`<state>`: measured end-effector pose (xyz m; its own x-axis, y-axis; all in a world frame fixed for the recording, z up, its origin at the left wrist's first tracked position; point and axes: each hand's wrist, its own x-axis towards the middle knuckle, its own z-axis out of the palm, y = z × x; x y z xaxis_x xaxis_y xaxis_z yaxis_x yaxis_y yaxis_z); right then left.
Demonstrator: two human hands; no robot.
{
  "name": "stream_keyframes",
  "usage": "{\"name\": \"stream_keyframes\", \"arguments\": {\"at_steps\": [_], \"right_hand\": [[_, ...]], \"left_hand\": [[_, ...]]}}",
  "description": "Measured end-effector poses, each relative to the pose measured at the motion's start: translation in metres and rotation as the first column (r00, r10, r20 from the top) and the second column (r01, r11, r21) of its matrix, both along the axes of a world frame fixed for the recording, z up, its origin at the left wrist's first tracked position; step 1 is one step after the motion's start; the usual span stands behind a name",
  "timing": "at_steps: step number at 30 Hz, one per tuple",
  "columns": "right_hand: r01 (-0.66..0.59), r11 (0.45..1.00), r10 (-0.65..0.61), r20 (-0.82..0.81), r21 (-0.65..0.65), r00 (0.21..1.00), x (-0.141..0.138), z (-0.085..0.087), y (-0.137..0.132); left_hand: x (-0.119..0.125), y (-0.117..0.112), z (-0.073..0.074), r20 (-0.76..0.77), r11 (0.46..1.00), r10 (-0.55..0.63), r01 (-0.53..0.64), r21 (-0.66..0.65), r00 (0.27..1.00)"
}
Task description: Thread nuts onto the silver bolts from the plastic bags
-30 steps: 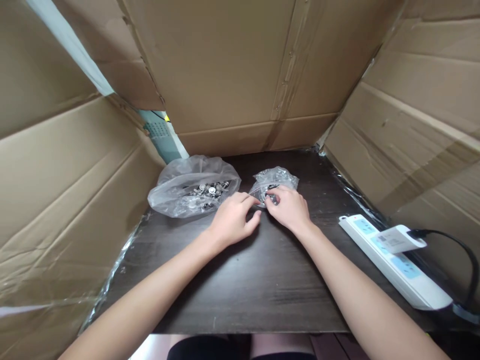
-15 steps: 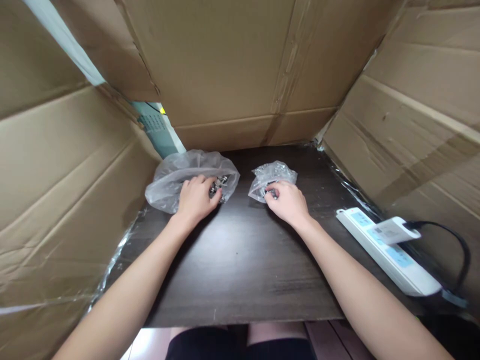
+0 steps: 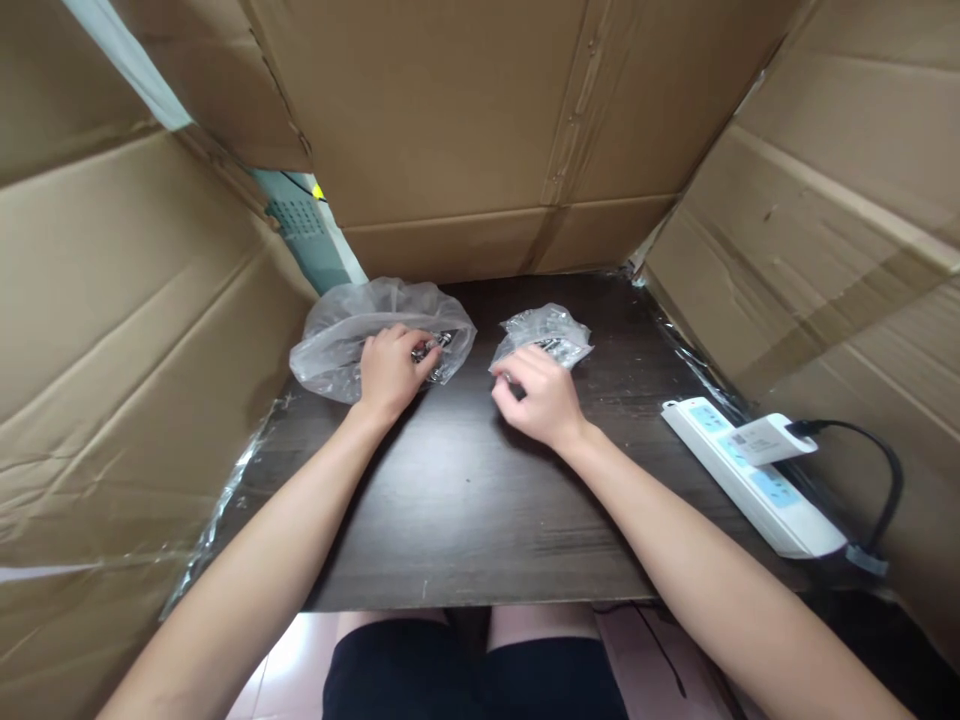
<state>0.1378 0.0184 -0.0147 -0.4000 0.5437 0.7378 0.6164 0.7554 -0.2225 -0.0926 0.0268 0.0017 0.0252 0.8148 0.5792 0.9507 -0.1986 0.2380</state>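
Note:
On the left, a large clear plastic bag (image 3: 330,345) lies with its mouth toward me, holding several small shiny metal fasteners (image 3: 442,348). My left hand (image 3: 391,370) rests at that mouth, thumb and fingers closed around some of the fasteners; their exact kind is too small to tell. To the right lies a smaller clear bag (image 3: 551,322), also with metal bits inside. Just in front of it is my right hand (image 3: 541,392), its thumb and forefinger pinched together. A small metal part glints between those fingertips, mostly hidden.
Cardboard walls (image 3: 465,120) enclose the dark wooden table (image 3: 450,510) at the back and both sides. A white power strip (image 3: 750,480) with a plugged-in white adapter (image 3: 769,440) and black cable lies along the right. Clear tape runs along the table's side edges.
My right hand has drawn out of the small bag, moving left and slightly toward me. My left hand stays at the large bag, its fingers shifting among the fasteners. The view has tilted slightly down.

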Motion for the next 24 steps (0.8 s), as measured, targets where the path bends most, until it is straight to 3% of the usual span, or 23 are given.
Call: {"name": "stream_keyframes", "arguments": {"at_steps": [3,7,12,16,18,20,22,24], "right_hand": [[-0.110,0.991,0.118,0.100,-0.080,0.988,-0.014,-0.001,-0.010],[-0.113,0.978,0.136,0.125,-0.173,0.983,-0.019,0.001,-0.012],[-0.050,0.976,0.043,-0.037,-0.212,0.998,0.007,0.011,-0.002],[0.123,0.966,-0.142,-0.069,-0.228,0.987,0.037,0.015,0.009],[0.243,0.940,-0.248,0.009,-0.237,0.969,0.048,0.015,0.015],[0.315,0.926,-0.305,0.081,-0.210,0.949,0.052,0.013,0.020],[0.311,0.936,-0.294,0.117,-0.167,0.949,0.053,0.012,0.023],[0.269,0.953,-0.248,0.150,-0.141,0.957,0.051,0.012,0.023]], "left_hand": [[-0.004,0.001,-0.002,0.077,0.997,-0.062,0.058,0.059,0.995],[-0.004,-0.005,0.001,0.150,0.990,-0.117,0.102,0.101,0.982],[0.013,-0.024,0.003,0.210,0.953,-0.292,0.266,0.143,0.933],[0.024,-0.031,0.001,0.183,0.914,-0.406,0.400,0.073,0.895],[0.021,-0.030,0.003,0.064,0.936,-0.348,0.343,0.077,0.935],[0.012,-0.028,0.007,-0.058,0.977,-0.182,0.187,0.105,0.982],[0.003,-0.025,0.011,-0.125,0.993,-0.042,0.055,0.104,0.991],[-0.006,-0.024,0.014,-0.154,0.997,0.026,-0.015,0.074,0.988]]}}
